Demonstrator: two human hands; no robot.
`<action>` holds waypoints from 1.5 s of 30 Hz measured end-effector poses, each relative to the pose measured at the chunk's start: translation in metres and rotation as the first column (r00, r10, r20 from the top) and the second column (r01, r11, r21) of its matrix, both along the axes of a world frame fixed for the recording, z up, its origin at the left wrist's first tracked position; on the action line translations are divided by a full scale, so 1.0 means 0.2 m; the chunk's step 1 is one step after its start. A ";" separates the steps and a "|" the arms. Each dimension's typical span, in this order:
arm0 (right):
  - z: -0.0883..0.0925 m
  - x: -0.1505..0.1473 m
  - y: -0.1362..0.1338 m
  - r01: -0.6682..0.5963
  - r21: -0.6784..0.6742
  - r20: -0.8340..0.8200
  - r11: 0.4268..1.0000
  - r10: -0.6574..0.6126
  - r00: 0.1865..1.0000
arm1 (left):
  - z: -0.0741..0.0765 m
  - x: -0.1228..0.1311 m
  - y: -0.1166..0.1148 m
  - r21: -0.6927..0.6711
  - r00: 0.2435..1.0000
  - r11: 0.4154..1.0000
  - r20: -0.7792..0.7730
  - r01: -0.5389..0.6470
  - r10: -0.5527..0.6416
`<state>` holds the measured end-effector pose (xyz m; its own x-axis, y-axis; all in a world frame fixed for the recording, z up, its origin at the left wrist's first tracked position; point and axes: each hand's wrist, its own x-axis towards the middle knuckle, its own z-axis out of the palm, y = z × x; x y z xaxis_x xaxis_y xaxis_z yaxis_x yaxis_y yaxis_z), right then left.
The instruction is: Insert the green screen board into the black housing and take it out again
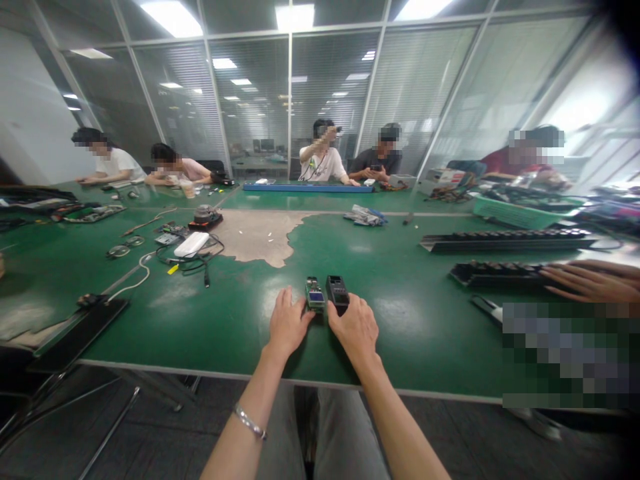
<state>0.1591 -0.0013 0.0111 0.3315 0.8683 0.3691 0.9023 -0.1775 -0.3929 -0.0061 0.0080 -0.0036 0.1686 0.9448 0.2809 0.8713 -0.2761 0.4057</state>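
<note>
A small green circuit board point(315, 299) with a blue-violet screen lies on the green table in front of me. Right beside it is a black plastic housing point(337, 287) with openings in its upper end. My left hand point(287, 321) rests at the board's left side, fingers stretched forward and thumb apart, close to the board's lower edge. Whether the thumb touches the board I cannot tell. My right hand point(356, 325) closes on the lower end of the housing, its thumb on the near left and the fingers partly hidden on the right side.
Left on the table point(200, 327) are a white power bank point(192, 245) with cables, glasses point(125, 247) and a black panel point(83, 337). At right are black strips point(510, 241), a green basket point(523, 210) and another person's hand point(595, 280). Several people sit across the table.
</note>
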 end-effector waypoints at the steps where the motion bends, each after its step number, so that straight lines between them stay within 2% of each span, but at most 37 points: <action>1: 0.00 0.00 0.00 0.000 0.003 0.001 1.000 0.000 1.000 | 0.00 0.00 0.00 0.002 1.000 1.000 0.003 -0.003 0.003; 10: 0.00 0.00 -0.01 -0.009 0.048 -0.011 0.999 0.009 1.000 | 0.00 0.00 -0.01 0.025 1.000 1.000 -0.011 -0.004 0.004; 15: 0.00 0.01 -0.01 -0.024 0.029 -0.030 0.999 0.025 0.999 | -0.01 0.00 -0.01 0.027 1.000 1.000 -0.026 -0.002 0.003; 20: -0.01 0.01 -0.01 -0.054 0.098 -0.019 0.994 0.056 0.998 | 0.00 0.00 -0.01 0.031 1.000 1.000 -0.012 0.001 0.000; 24: -0.01 0.01 0.00 -0.077 0.097 -0.022 0.992 0.080 0.997 | 0.00 0.00 -0.01 0.032 1.000 0.999 0.000 -0.003 0.003; 29: 0.05 0.02 0.03 -0.074 0.177 -0.097 0.981 0.092 0.991 | -0.01 0.00 -0.01 0.031 1.000 0.999 0.008 -0.013 0.013; 34: 0.15 -0.07 0.05 -0.139 0.275 -0.102 0.951 0.172 0.980 | -0.02 0.00 -0.01 0.033 0.999 0.999 0.034 -0.015 0.014; 38: 0.18 -0.16 0.05 -0.168 0.244 -0.058 0.955 0.187 0.981 | -0.02 0.00 -0.02 0.052 1.000 0.999 0.016 -0.011 0.010; 45: 0.19 -0.23 0.03 -0.166 0.139 0.012 0.976 0.166 0.986 | 0.00 0.00 -0.03 0.047 1.000 0.999 0.020 -0.009 0.009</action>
<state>0.1132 0.0049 0.0482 0.1871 0.8513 0.4901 0.9148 0.0309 -0.4028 -0.0070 0.0025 -0.0041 0.1542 0.9320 0.3280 0.8658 -0.2874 0.4095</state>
